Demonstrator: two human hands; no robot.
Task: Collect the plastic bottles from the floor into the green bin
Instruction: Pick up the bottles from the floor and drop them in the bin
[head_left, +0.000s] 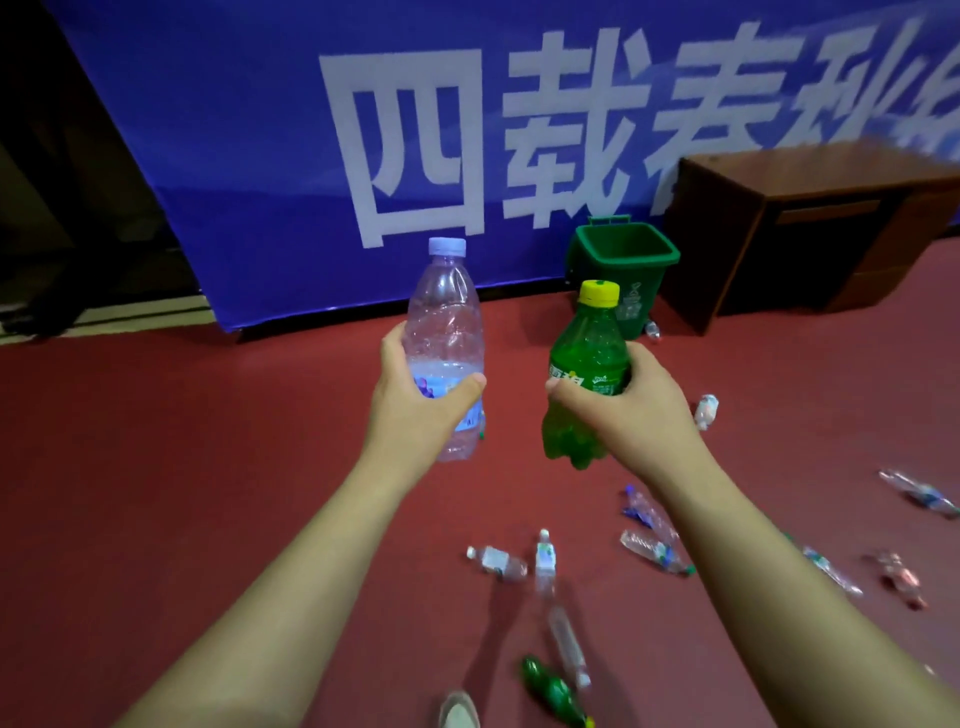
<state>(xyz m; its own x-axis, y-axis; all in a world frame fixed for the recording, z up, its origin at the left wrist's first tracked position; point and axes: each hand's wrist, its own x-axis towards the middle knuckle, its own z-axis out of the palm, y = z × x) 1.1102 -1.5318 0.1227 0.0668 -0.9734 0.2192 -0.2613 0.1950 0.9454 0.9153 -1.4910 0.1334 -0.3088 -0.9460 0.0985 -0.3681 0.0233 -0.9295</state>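
My left hand (415, 400) grips a clear water bottle (445, 322) with a pale cap, held upright. A green soda bottle (589, 353) with a yellow cap stands upright in the grip of my right hand (628, 410). Both bottles are raised in front of me, above the floor. The green bin (623, 249) stands open farther ahead, against the blue banner, behind the green bottle. Several more plastic bottles lie on the red floor below and to the right, among them a clear one (496, 561) and a green one (553, 693).
A blue banner (260, 156) with large white characters hangs behind the bin. A brown wooden desk (810, 218) stands right of the bin. A small bottle (651, 329) lies at the bin's base. Red floor (182, 441) stretches out to the left.
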